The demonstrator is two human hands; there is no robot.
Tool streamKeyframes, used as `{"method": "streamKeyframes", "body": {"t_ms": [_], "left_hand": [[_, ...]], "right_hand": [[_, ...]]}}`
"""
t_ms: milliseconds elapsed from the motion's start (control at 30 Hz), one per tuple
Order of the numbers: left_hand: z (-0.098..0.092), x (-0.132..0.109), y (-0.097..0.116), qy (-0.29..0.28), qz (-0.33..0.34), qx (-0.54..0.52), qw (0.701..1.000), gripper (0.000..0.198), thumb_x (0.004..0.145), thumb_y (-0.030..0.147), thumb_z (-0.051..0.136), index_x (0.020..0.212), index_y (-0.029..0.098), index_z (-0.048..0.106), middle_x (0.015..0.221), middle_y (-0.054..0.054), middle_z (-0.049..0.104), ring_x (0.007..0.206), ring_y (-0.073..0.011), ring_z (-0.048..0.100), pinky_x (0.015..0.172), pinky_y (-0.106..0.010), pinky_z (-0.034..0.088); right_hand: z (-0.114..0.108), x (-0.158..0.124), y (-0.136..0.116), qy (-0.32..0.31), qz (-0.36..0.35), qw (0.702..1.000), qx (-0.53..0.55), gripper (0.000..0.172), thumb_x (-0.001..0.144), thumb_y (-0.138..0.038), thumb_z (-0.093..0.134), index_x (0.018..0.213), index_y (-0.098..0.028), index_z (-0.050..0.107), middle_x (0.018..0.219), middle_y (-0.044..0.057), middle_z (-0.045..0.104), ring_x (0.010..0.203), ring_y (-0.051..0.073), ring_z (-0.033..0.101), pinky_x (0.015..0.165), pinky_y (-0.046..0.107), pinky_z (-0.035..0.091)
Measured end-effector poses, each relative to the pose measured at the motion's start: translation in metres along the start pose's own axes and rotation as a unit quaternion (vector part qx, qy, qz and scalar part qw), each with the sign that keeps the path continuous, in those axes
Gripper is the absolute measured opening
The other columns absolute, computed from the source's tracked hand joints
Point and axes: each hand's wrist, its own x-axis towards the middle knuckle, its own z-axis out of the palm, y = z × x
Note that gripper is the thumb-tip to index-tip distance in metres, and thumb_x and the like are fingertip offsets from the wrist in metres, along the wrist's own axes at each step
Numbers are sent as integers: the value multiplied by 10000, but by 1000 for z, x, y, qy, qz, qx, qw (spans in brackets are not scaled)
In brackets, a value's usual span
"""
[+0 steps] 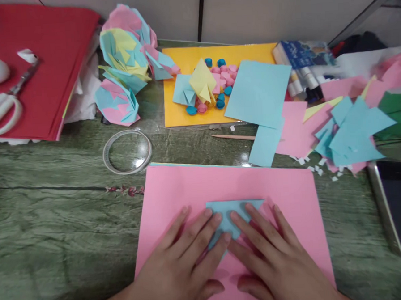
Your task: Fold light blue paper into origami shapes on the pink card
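A small light-blue folded paper triangle (229, 211) lies on a large pink sheet (229, 184) near the table's front edge. My left hand (182, 263) rests flat on the pink sheet, its fingers stretched out and pressing the triangle's left side. My right hand (270, 258) lies flat too, fingertips on the triangle's right side. The fingertips of both hands meet near the triangle's lower point. Neither hand grips anything.
A roll of clear tape (127, 151) lies left of the sheet. Behind are an orange sheet (182, 61) with paper pieces, a blue square (258, 93), folded paper flowers (128, 59), scissors (3, 106) on a red folder, paper scraps (350, 133) and a phone (396, 207) at right.
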Motion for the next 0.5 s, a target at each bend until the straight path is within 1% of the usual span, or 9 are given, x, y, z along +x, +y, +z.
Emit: {"method": "streamKeyframes", "body": {"t_ms": [100,267,367,500], "left_hand": [[0,1,0,-4,0,7,1000,552,859,446,422,1312,134,380,1374,-124,373,1296,-300,255,1055,-510,183],[1,0,-1,2,-2,9,1000,581,850,469,425,1293,93,404,1377,-124,370,1295,-293,258,1073,-468,178],[3,0,-2,6,-2,0,1000,580,842,472,439,1290,104,409,1379,-121,368,1291,-294,267,1073,-483,170],[4,0,-3,9,-3,-2,1000,566,841,467,444,1286,117,417,1370,-123,381,1290,-294,271,1076,-507,125]], "right_hand": [[0,0,0,1,0,1000,-6,630,777,-507,509,1339,-279,340,1409,52,324,1304,344,194,1040,576,60],[0,0,0,2,-1,1000,-9,608,789,-476,504,1341,-287,333,1388,67,360,1286,359,236,1011,618,107],[1,-1,0,4,-4,1000,-9,595,790,-477,502,1333,-289,348,1382,68,370,1279,365,248,1004,629,120],[1,1,0,8,-2,1000,-7,583,788,-473,509,1323,-289,367,1377,64,378,1279,360,252,1005,634,113]]}}
